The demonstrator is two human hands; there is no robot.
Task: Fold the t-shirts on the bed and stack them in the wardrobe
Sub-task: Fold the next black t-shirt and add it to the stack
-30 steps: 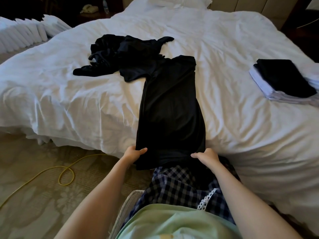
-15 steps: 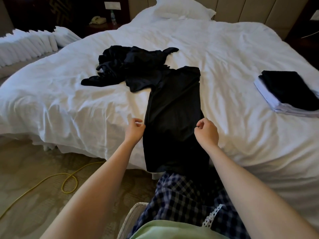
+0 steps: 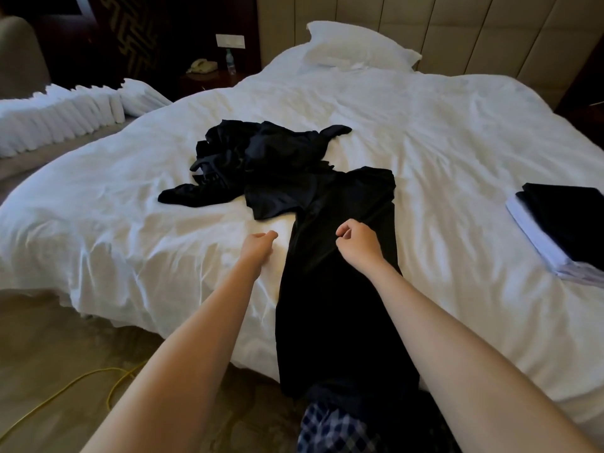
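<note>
A black t-shirt, folded into a long narrow strip, lies on the white bed and hangs over the near edge. My left hand has its fingers curled and holds nothing. It is over the white sheet just left of the strip. My right hand is curled over the strip's middle, and I cannot tell whether it pinches the fabric. A crumpled heap of black t-shirts lies beyond, touching the strip's far end. A stack of folded shirts, black on top of white, sits at the bed's right edge.
A pillow lies at the padded headboard. Rows of folded white towels stand to the left of the bed. A nightstand with a phone and a bottle is at the back. A yellow cable loops on the carpet at the lower left.
Both hands have let go of the strip's near hem and moved forward along it. The left hand has drifted off the left edge, and the right hand is now over the middle. The view has tilted up.
</note>
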